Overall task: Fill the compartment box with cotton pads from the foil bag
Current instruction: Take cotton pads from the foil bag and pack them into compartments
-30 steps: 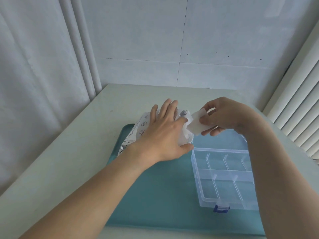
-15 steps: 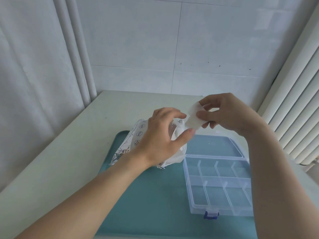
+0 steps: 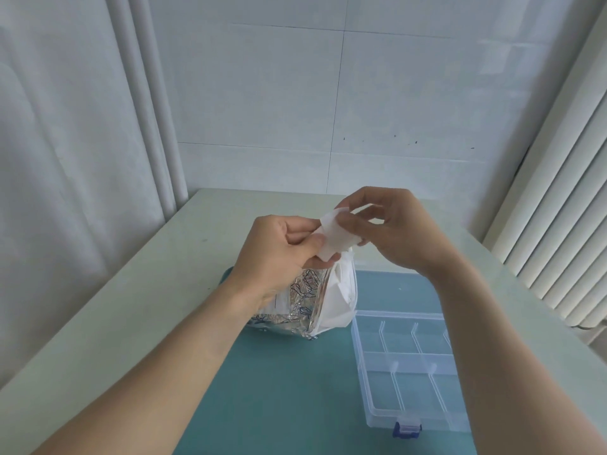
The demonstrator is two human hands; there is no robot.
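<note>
Both hands are up above the tabletop [image 3: 157, 290], sharing one white cotton pad [image 3: 335, 236]. The left hand [image 3: 282, 251] pinches its lower edge with curled fingers; the right hand [image 3: 384, 224] pinches its upper corner. Just below them the foil bag [image 3: 305, 307] stands on the teal mat [image 3: 289, 389], more white pads showing at its mouth. The clear compartment box [image 3: 407, 372] lies open beside it, with its compartments bare.

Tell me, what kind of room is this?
Hard to say for sure; it looks like a plain indoor work corner. There is a pale table pushed against a white tiled wall, a white curtain at one side and slatted blinds at the other.
</note>
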